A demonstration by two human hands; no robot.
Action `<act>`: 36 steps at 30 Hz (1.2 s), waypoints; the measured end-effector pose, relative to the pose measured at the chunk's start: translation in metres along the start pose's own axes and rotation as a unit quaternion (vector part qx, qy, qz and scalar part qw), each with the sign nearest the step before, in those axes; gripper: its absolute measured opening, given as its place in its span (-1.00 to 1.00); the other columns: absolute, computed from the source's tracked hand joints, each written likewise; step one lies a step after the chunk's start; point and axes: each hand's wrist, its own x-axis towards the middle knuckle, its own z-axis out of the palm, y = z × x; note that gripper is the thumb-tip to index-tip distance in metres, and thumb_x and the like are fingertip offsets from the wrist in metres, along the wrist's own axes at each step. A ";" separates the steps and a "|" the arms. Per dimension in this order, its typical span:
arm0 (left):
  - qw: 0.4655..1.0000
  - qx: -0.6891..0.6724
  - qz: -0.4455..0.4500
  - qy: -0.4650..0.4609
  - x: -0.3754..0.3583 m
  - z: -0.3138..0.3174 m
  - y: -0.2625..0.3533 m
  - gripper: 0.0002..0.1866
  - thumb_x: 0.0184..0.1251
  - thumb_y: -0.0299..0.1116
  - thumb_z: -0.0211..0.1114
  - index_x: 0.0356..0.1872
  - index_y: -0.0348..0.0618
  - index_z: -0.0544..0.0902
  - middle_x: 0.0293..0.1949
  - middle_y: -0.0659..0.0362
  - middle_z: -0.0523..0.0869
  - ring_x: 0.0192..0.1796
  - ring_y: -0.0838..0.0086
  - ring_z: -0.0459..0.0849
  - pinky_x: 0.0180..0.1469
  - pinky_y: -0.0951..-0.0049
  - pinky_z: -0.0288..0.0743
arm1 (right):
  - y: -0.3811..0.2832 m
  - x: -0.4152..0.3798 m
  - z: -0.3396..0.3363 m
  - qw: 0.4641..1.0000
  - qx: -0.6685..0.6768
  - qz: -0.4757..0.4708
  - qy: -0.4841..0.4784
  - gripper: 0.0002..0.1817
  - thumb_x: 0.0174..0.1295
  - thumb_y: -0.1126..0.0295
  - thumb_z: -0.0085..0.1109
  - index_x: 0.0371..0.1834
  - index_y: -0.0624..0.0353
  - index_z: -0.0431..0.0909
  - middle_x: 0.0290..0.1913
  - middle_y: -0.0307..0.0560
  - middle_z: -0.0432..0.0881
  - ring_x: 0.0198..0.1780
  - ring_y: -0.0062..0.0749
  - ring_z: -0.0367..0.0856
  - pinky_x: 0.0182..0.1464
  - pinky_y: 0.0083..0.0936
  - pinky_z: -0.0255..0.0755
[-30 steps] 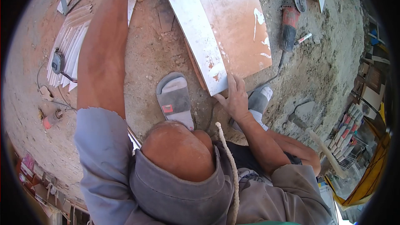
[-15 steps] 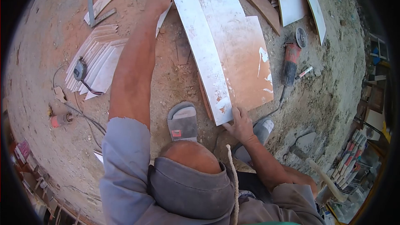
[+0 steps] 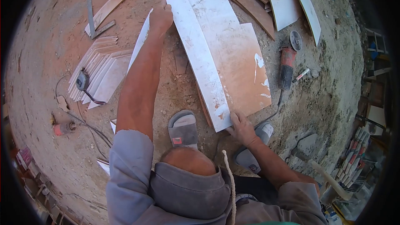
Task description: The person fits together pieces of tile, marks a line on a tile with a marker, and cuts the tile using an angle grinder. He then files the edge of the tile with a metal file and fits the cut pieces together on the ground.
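A long white tile strip (image 3: 200,58) lies slanted over a wider tile (image 3: 243,66) with a dusty brown and white face. At the far end of the strip is my left hand (image 3: 161,16), its fingers curled closed beside the corner; what they hold, if anything, is hidden. A thin white piece (image 3: 141,37) shows behind my left forearm. My right hand (image 3: 242,129) grips the near end of the strip, with the thumb at its lower corner. More tile edges show beneath the strip's left side.
An angle grinder (image 3: 287,62) and a marker (image 3: 301,75) lie to the right. Stacked cut tiles (image 3: 104,75) with a tape measure (image 3: 82,80) are at left, near a metal square (image 3: 91,16). More tiles (image 3: 285,6) lie at the back. A hammer (image 3: 325,175) is at lower right.
The view has shifted slightly, so the tiles appear lower. My left hand has closed into a fist near the strip's far corner. My right hand stays at the near end.
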 end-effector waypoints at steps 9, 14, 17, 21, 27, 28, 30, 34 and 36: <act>0.997 -0.041 -0.045 0.039 -0.036 0.010 0.020 -0.61 0.37 -0.20 0.00 0.06 -0.21 0.57 -0.05 -0.26 0.68 0.09 -0.17 0.60 0.17 0.00 0.41 | 0.004 -0.002 0.002 1.000 -0.015 0.007 -0.025 -0.33 0.13 0.27 0.35 0.27 0.18 0.26 0.18 0.14 0.42 0.08 0.14 0.57 -0.04 -0.11 0.58; 0.998 -0.057 -0.034 0.000 -0.051 0.001 0.020 -0.53 0.37 -0.21 0.01 0.23 -0.20 0.51 -0.01 -0.26 0.68 0.11 -0.17 0.60 0.21 0.04 0.41 | 0.004 0.001 -0.001 1.000 -0.014 -0.009 -0.011 -0.31 0.09 0.33 0.37 0.28 0.18 0.26 0.12 0.14 0.44 -0.01 0.15 0.60 -0.03 -0.09 0.56; 0.999 -0.034 -0.006 -0.006 -0.068 0.002 0.020 -0.42 0.39 -0.25 -0.03 0.39 -0.33 0.34 -0.05 -0.31 0.67 0.05 -0.17 0.63 0.16 0.01 0.44 | 0.002 0.000 -0.003 1.000 -0.019 -0.010 -0.010 -0.31 0.06 0.34 0.38 0.27 0.19 0.27 0.07 0.12 0.46 -0.03 0.12 0.61 -0.03 -0.11 0.56; 0.993 -0.078 -0.086 -0.030 -0.107 -0.003 0.037 -0.40 0.42 -0.19 0.00 0.43 -0.26 0.31 0.10 -0.29 0.60 0.17 -0.14 0.57 0.25 0.07 0.38 | 0.003 0.002 -0.004 0.999 -0.038 -0.032 0.022 -0.32 0.03 0.33 0.40 0.24 0.18 0.32 0.04 0.07 0.49 -0.03 0.05 0.62 -0.05 -0.17 0.57; 0.984 -0.101 -0.110 -0.093 -0.150 -0.016 0.044 -0.36 0.45 -0.13 0.01 0.47 -0.23 0.24 0.18 -0.28 0.57 0.24 -0.10 0.54 0.30 0.10 0.34 | 0.004 0.005 -0.011 0.994 -0.081 -0.068 0.036 -0.33 -0.02 0.29 0.44 0.18 0.17 0.39 -0.01 -0.01 0.53 -0.03 -0.06 0.63 -0.07 -0.24 0.57; 0.989 -0.098 -0.084 -0.076 -0.152 -0.013 0.039 -0.35 0.46 -0.12 -0.01 0.49 -0.21 0.21 0.11 -0.27 0.62 0.17 -0.14 0.58 0.25 0.05 0.37 | 0.004 0.005 -0.011 0.994 -0.075 -0.068 0.029 -0.34 -0.02 0.28 0.44 0.18 0.16 0.39 -0.01 0.00 0.53 -0.03 -0.05 0.63 -0.06 -0.24 0.57; 0.989 -0.101 -0.080 -0.076 -0.150 -0.010 0.034 -0.35 0.46 -0.11 0.00 0.49 -0.19 0.21 0.11 -0.27 0.62 0.18 -0.14 0.57 0.25 0.05 0.37 | 0.005 0.006 -0.011 0.995 -0.070 -0.069 0.023 -0.34 -0.02 0.28 0.43 0.18 0.15 0.39 0.00 0.00 0.53 -0.03 -0.05 0.63 -0.06 -0.23 0.56; 0.987 -0.081 -0.105 -0.092 -0.151 -0.012 0.039 -0.35 0.45 -0.10 0.01 0.49 -0.16 0.23 0.12 -0.27 0.62 0.18 -0.13 0.57 0.25 0.05 0.37 | 0.006 0.008 -0.012 0.995 -0.064 -0.071 0.023 -0.38 -0.02 0.28 0.44 0.14 0.12 0.40 0.01 0.01 0.53 0.00 -0.04 0.61 -0.05 -0.22 0.56; 0.989 -0.093 -0.090 -0.070 -0.151 -0.012 0.040 -0.36 0.45 -0.09 0.01 0.48 -0.16 0.25 0.10 -0.28 0.62 0.17 -0.13 0.58 0.25 0.05 0.38 | 0.006 0.007 -0.012 0.996 -0.064 -0.061 0.013 -0.39 -0.02 0.28 0.44 0.13 0.11 0.40 0.02 0.01 0.53 0.02 -0.04 0.61 -0.04 -0.21 0.56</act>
